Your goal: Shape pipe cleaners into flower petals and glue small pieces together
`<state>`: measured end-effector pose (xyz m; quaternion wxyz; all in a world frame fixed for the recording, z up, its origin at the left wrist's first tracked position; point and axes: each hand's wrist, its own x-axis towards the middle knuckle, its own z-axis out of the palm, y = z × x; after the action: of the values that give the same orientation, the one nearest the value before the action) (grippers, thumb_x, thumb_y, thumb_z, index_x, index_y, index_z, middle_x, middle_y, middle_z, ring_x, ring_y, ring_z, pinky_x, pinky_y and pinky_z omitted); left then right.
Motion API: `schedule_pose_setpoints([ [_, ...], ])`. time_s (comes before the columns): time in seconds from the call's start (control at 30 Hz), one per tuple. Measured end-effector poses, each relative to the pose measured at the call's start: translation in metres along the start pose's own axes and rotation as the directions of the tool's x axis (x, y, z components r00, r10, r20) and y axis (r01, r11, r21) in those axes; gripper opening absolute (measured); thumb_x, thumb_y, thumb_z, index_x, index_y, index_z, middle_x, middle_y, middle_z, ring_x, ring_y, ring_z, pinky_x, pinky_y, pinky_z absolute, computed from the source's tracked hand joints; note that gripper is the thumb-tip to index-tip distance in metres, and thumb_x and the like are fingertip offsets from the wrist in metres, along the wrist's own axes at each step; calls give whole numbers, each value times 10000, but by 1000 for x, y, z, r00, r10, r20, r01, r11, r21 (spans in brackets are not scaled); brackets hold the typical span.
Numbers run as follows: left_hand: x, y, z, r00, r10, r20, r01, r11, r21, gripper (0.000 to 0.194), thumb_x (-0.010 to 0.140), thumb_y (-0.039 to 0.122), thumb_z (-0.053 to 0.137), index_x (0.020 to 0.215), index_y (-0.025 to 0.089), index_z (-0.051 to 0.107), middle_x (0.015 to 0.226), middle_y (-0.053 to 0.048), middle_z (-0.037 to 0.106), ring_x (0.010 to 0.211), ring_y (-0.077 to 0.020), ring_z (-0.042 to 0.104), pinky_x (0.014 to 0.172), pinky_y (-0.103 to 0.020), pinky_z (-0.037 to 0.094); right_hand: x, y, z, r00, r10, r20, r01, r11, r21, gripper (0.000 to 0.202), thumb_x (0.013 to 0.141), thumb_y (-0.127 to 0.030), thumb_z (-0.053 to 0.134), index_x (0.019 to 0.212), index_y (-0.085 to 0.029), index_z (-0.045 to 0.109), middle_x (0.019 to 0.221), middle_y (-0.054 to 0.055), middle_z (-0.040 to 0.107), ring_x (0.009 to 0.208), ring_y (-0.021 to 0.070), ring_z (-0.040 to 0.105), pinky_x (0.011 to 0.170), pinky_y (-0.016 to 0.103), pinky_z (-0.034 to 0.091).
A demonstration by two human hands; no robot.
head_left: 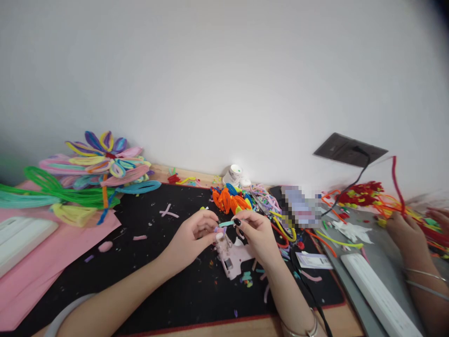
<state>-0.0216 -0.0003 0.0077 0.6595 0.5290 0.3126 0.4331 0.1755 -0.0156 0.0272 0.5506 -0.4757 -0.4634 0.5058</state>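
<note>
Over the black mat, my left hand is closed in a pinch at a small pink-and-purple piece of pipe cleaner. My right hand, its nails painted dark, pinches a short teal piece of pipe cleaner. The teal piece reaches across to the left fingertips; whether it touches the pink-and-purple piece I cannot tell. Just below both hands lies a pale pink glue gun, partly covered by my right hand. Beyond my hands sits a bundle of orange and blue pipe cleaner loops.
Pipe cleaner flowers lie on pink paper at left. A white cup stands by the wall. A blurred-out phone, a cable and a white power strip are to the right. Another person's hand holds a red pipe cleaner.
</note>
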Motion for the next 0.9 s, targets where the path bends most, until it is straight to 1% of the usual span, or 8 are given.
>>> schedule_pose_setpoints([
  [0.1, 0, 1, 0, 1000, -3, 10, 3, 1000, -7, 240, 799, 235, 791, 946, 191, 607, 811, 6, 701, 770, -155, 668, 743, -284, 536, -1, -1, 0, 999, 13, 29, -13, 1000, -3, 224, 710, -392, 911, 763, -200, 811, 660, -1, 671, 526, 93, 472, 514, 232, 318],
  [0.33, -2, 4, 1, 999, -17, 42, 17, 1000, -12, 253, 785, 240, 801, 948, 189, 614, 837, -6, 713, 805, -168, 684, 765, -298, 547, -1, 0, -2, 997, 27, 78, -27, 1000, -9, 195, 710, -375, 912, 754, -209, 819, 701, 7, 700, 599, 116, 536, 586, 243, 386],
  [0.47, -1, 3, 0, 999, -13, 41, 14, 1000, -18, 253, 778, 237, 805, 938, 187, 615, 842, -8, 714, 820, -168, 684, 777, -297, 544, 0, 0, -3, 995, 25, 93, -26, 1000, 12, 185, 718, -363, 908, 757, -207, 818, 710, 4, 699, 592, 106, 525, 568, 235, 369],
  [0.6, -1, 1, 0, 998, -18, 54, 18, 1000, -1, 236, 779, 226, 797, 929, 183, 620, 839, -7, 708, 809, -161, 675, 768, -287, 528, 1, 2, -5, 996, 22, 90, -26, 999, 48, 200, 723, -373, 907, 757, -201, 811, 672, -8, 668, 561, 97, 492, 541, 233, 343],
  [0.67, -1, 1, 0, 998, -13, 64, 13, 1000, 8, 218, 782, 223, 792, 908, 184, 618, 829, -2, 696, 794, -155, 663, 755, -281, 518, 0, 1, -6, 994, 32, 106, -37, 998, 48, 207, 725, -379, 903, 759, -198, 809, 660, -10, 657, 557, 97, 487, 539, 234, 340],
  [0.77, -1, 1, 0, 998, -12, 69, 11, 1000, 18, 204, 783, 219, 785, 879, 186, 609, 807, 12, 668, 767, -144, 637, 729, -271, 501, 0, 0, -7, 990, 59, 130, -59, 998, -5, 204, 724, -370, 895, 754, -189, 805, 646, -9, 645, 551, 96, 474, 533, 233, 326],
  [0.9, -1, 0, 0, 997, -22, 75, 20, 999, 33, 197, 780, 205, 777, 877, 187, 605, 797, 20, 652, 754, -137, 618, 715, -264, 484, 0, -4, -7, 994, 51, 100, -40, 993, -111, 170, 717, -332, 879, 738, -184, 798, 646, -4, 638, 568, 107, 480, 544, 237, 337],
])
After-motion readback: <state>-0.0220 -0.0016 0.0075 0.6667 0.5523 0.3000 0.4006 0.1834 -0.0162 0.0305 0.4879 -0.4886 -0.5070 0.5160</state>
